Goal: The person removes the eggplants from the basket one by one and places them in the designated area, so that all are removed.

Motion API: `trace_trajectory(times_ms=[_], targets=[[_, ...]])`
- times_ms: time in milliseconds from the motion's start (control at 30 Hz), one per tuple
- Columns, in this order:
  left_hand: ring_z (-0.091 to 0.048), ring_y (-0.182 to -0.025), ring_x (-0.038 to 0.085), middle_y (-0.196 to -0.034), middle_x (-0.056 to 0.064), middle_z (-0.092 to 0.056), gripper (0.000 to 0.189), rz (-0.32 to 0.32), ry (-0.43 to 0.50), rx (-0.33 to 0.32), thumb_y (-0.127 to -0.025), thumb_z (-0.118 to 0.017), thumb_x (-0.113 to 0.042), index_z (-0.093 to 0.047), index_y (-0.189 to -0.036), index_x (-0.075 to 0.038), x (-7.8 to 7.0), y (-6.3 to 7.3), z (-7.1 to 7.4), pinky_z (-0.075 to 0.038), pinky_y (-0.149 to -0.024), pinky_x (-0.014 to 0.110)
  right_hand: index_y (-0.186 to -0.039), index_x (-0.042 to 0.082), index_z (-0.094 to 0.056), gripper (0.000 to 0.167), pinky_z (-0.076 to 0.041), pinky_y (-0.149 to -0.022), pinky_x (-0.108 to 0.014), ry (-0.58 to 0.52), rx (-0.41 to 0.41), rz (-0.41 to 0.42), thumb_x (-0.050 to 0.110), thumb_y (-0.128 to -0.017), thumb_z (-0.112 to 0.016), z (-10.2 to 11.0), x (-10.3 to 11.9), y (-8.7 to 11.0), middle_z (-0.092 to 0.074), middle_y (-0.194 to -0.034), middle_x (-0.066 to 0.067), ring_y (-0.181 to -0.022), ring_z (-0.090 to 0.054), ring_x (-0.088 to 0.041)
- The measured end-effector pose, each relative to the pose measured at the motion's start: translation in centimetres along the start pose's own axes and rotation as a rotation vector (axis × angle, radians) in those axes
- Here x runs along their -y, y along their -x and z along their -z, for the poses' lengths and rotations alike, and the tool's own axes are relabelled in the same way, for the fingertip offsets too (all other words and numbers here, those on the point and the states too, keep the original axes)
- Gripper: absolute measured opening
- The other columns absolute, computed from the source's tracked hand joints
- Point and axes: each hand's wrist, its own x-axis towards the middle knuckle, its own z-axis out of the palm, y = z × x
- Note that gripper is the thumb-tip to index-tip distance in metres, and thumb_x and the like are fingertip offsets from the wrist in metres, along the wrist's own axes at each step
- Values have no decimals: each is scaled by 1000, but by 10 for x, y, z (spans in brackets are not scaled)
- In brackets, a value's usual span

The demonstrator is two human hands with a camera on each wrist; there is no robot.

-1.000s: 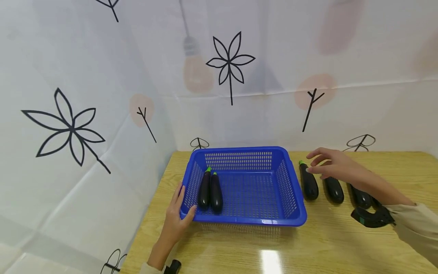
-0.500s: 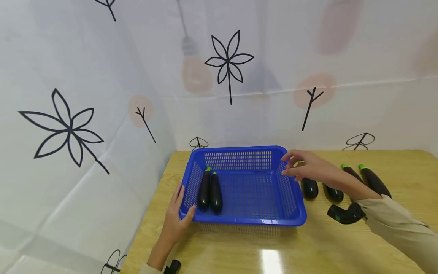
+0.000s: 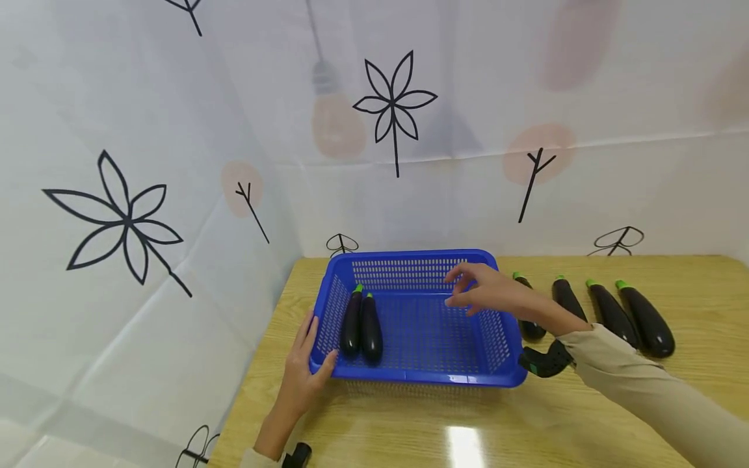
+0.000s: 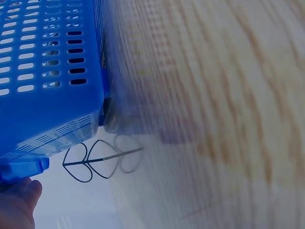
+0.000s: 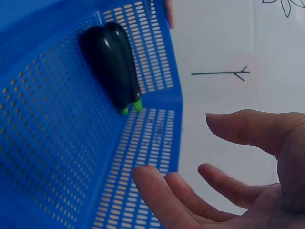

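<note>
Across comes the right hand (image 3: 482, 289), gone from above the eggplants lying right of the blue basket (image 3: 404, 376) a second ago, over the basket's right rim, and now hanging above the right half of its inside. Its fingers are loosely bent and hold nothing; the right wrist view shows thumb and fingers well apart. Over at the basket's near left corner, the left hand (image 3: 301, 374) hasn't budged, holding that corner with the thumb at the front rim and fingers along the left side.

Inside the basket, close to its left wall, two eggplants lie side by side: the left eggplant (image 3: 351, 324) and its neighbour (image 3: 371, 330), green ends toward the basket's far wall, both just where they were. Outside, to the basket's right, four more make a row. Nearest the basket is an eggplant (image 3: 532, 331) partly hidden by the right forearm; next along is a second one (image 3: 567, 298), also partly covered. Farther right of the basket, a third (image 3: 611, 315) and a fourth (image 3: 646, 322) lie close together, clear of the arm now. Under the basket runs the wood-grained table (image 3: 380, 429), and behind it hangs the patterned cloth (image 3: 468, 195).
</note>
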Motion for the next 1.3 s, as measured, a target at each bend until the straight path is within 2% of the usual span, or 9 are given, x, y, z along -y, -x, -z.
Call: trace_trajectory(times_ms=[100, 267, 500, 800, 933, 1133, 1300], targets=[[-39, -131, 36, -151, 14, -29, 70, -8, -4, -9, -83, -67, -14, -36, -143, 4, 0, -1, 1, -31, -101, 26, -123, 0, -48, 47, -55, -69, -37, -19, 21, 0, 20, -86, -69, -7, 2, -9, -54, -103, -18, -82, -62, -24], [-40, -130, 36, -150, 14, -31, 69, -7, -23, -14, -82, -68, -16, -38, -142, 5, -1, -1, 0, -35, -97, 41, -122, 0, -48, 47, -55, -69, -37, -50, 41, -10, 19, -85, -70, -18, 5, -19, -55, -103, -18, -83, -62, -24], [-40, -130, 37, -150, 15, -32, 69, -3, -25, -14, -82, -68, -16, -39, -141, 5, -2, 1, -2, -27, -102, 22, -123, -2, -48, 49, -55, -70, -38, -99, 61, -36, 17, -84, -71, -32, 4, -34, -55, -104, -19, -83, -61, -25], [-39, -131, 36, -151, 12, -29, 69, 29, -6, 3, -84, -66, -16, -36, -143, 4, -5, 0, -1, -38, -94, 50, -120, -3, -49, 46, -55, -72, -43, -130, 90, -59, 13, -83, -71, -52, 2, -59, -61, -94, -15, -80, -62, -30], [-39, -130, 37, -152, 12, -28, 69, 42, 5, 11, -84, -66, -16, -35, -144, 3, -5, 0, 0, -40, -93, 52, -120, -4, -49, 47, -54, -73, -45, -142, 100, -78, 12, -82, -71, -63, 3, -67, -60, -92, -15, -83, -62, -35], [-39, -131, 36, -151, 13, -30, 69, 25, -3, 4, -83, -67, -15, -36, -142, 5, -5, 0, 0, -39, -93, 51, -121, -6, -48, 51, -55, -73, -45, -180, 116, -105, 11, -80, -71, -78, 1, -80, -61, -93, -15, -87, -62, -40], [-39, -130, 37, -152, 13, -29, 69, 31, 3, 8, -85, -66, -16, -36, -143, 4, -4, -1, -1, -40, -93, 52, -123, -6, -47, 53, -55, -71, -44, -184, 131, -125, 11, -79, -72, -91, 2, -95, -63, -96, -22, -86, -64, -41]])
